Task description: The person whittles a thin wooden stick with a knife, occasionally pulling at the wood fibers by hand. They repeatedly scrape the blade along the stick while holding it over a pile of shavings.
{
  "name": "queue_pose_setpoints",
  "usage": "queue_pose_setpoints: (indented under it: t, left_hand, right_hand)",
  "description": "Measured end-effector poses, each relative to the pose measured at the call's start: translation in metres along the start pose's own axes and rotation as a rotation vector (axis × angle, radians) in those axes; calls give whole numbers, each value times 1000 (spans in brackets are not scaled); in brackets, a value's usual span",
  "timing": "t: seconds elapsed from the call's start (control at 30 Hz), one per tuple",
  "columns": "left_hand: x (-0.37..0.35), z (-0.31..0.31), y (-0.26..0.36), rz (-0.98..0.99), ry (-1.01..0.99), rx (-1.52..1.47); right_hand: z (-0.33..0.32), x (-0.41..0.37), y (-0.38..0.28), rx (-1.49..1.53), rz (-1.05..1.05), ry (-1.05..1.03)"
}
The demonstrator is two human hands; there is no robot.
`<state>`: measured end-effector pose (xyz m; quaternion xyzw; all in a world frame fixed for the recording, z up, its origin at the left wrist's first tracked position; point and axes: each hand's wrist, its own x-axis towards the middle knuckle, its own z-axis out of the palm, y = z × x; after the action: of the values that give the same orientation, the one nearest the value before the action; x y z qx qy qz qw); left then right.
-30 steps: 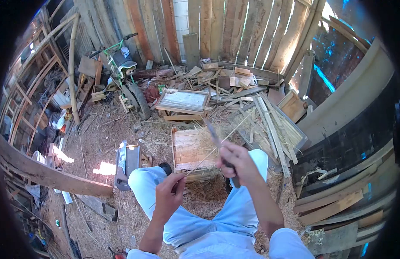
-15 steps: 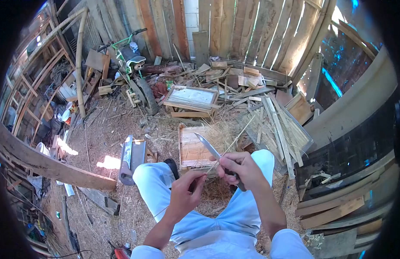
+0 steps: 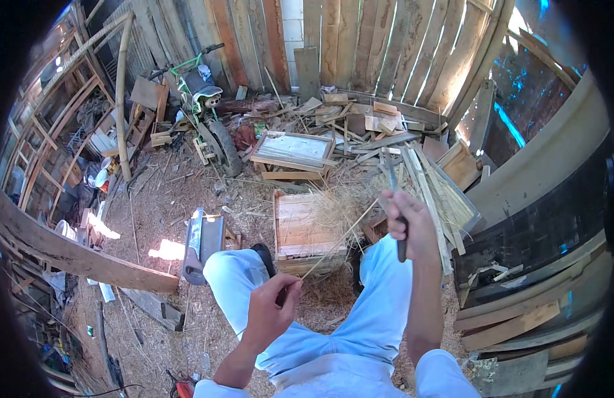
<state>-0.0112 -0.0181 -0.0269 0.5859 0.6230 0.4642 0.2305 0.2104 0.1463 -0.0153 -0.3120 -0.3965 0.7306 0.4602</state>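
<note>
Above the right knee, the knife has swung rightward.

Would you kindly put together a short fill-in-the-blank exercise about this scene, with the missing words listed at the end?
1. The right hand grips the knife by its dark ____.
2. The lower end of the thin strip is held in the ____ hand.
3. Between its dark grips, the handlebar of the bike is coloured ____.

Missing words: handle; left; green.

Light blue trousers, pale short sleeves, dark shoes
</note>
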Motion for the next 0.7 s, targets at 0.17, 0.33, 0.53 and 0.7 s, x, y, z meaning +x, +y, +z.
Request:
queue_pose_setpoints:
  t: [0.17, 0.33, 0.53, 0.7]
  left_hand:
    - [6, 7, -3, -44, 151, 35]
    - [14, 20, 0, 96, 152, 135]
    - [9, 17, -2, 226, 186, 265]
    - [8, 16, -1, 276, 183, 273]
  right_hand:
    - [23, -17, 6, -138, 83, -69]
    - [64, -33, 41, -240, 257, -297]
    - [52, -24, 39, -159, 300, -313]
    - [53, -31, 42, -68, 382, -344]
